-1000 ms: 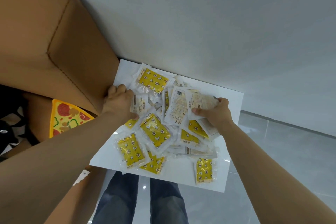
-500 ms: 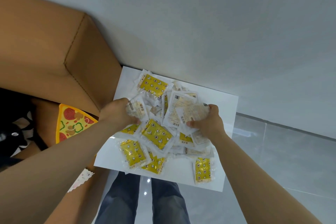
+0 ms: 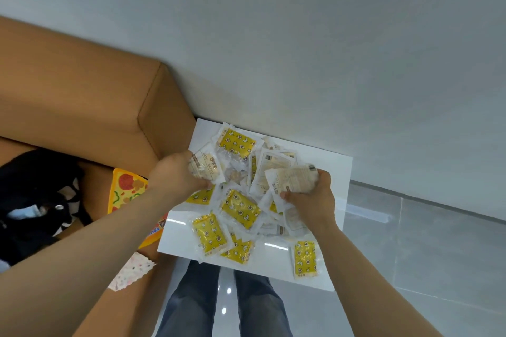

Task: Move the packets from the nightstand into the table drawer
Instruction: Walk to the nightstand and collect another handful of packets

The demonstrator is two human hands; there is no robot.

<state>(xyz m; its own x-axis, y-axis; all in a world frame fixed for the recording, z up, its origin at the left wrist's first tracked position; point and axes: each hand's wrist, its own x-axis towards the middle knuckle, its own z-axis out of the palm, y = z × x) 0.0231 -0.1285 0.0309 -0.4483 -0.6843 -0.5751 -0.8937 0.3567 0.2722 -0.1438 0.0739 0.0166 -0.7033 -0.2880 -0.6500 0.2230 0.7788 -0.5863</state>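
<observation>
Several yellow-and-white packets [image 3: 240, 208] lie heaped on the white nightstand top [image 3: 335, 172] against the wall. My left hand [image 3: 175, 175] is closed around a white packet [image 3: 206, 165] at the heap's left side. My right hand [image 3: 315, 197] grips a bunch of white packets [image 3: 291, 179] at the heap's right side, lifted slightly off the pile. One yellow packet [image 3: 305, 258] lies apart near the front right corner. No table drawer is in view.
A tan padded headboard [image 3: 90, 107] stands left of the nightstand. Below it lie a pizza-print packet [image 3: 127, 189], a black bag [image 3: 35, 200] and a pale serrated wrapper [image 3: 131, 271]. Grey tile floor [image 3: 424, 254] spreads right; my jeans-clad legs [image 3: 224, 306] stand in front.
Both hands have closed on packets and gathered them up off the heap. The camera view has shifted so the nightstand sits lower and further right in frame.
</observation>
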